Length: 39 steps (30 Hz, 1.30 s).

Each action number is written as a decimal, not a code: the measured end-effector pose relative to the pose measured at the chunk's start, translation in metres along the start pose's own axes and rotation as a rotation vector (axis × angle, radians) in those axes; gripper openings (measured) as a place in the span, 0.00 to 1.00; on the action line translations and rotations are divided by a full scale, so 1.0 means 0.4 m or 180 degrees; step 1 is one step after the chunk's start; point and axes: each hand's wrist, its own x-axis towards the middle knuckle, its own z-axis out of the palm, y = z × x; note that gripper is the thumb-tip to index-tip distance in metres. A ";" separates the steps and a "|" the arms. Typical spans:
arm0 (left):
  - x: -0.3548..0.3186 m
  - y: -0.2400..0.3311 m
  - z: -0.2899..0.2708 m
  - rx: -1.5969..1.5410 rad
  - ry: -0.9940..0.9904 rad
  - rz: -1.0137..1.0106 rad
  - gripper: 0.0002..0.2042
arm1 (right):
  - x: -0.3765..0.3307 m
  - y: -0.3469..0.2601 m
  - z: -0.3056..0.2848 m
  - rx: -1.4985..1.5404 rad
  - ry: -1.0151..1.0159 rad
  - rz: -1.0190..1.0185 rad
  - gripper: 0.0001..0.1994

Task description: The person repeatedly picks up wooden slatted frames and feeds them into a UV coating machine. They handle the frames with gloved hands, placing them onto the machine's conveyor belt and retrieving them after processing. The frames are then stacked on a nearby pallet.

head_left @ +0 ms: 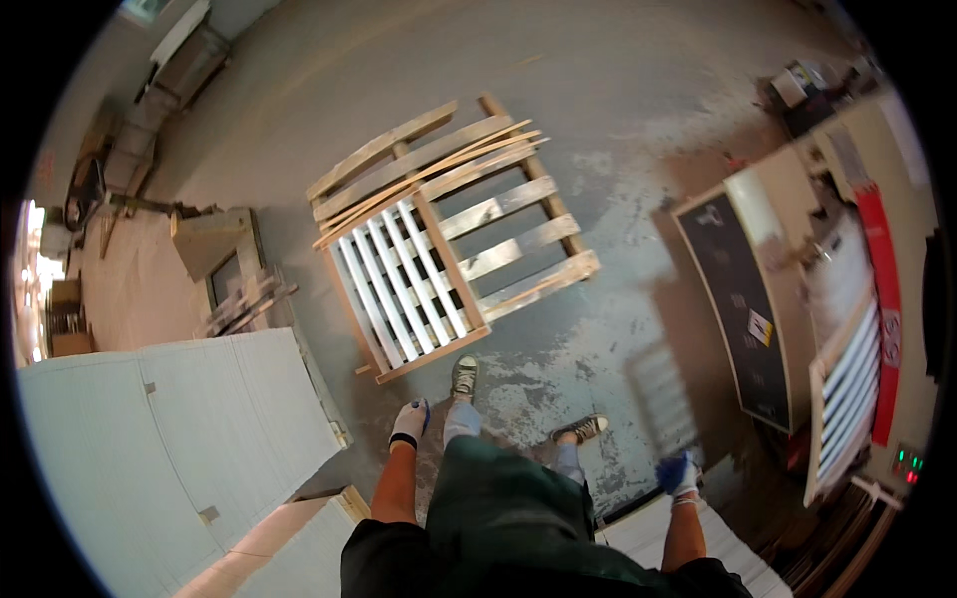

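Observation:
My left hand (410, 421), in a white glove with blue on the palm side, hangs beside my left leg. Its fingers look loosely extended, and nothing shows in them. The nearest things to it are a slatted wooden frame (475, 336) with white slats and my left shoe. That frame lies on a wooden pallet (518, 249) on the floor ahead of me. Out to the right, my right hand (678, 473) wears the same kind of glove, fingers apart and somewhat blurred, holding nothing visible. Below it is a pale sheet-like surface (713, 543).
Thin wooden strips (439, 177) lie across the pallet. White sheet stacks (179, 439) stand at left, near a wooden stand (214, 244). To the right are a black-fronted cabinet (733, 304), another slatted frame (847, 424) leaning upright, and a red bar (882, 309).

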 end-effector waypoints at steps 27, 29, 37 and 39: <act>0.346 -0.482 0.109 -0.4343 0.0288 -0.2622 0.34 | 0.292 -0.291 1.638 -0.2338 -0.1564 -0.1700 0.16; 0.273 -0.525 0.162 -0.4624 0.0438 -0.2483 0.33 | 0.159 -0.316 1.606 -0.2026 -0.1609 -0.1932 0.14; -0.025 -0.252 -0.078 -0.3588 0.0551 -0.1659 0.36 | -0.238 -0.396 1.155 -0.1784 -0.1128 -0.1679 0.12; -0.087 -0.230 -0.054 -0.2965 0.0271 -0.1489 0.36 | -0.393 -0.393 0.976 -0.1649 -0.0833 -0.1673 0.12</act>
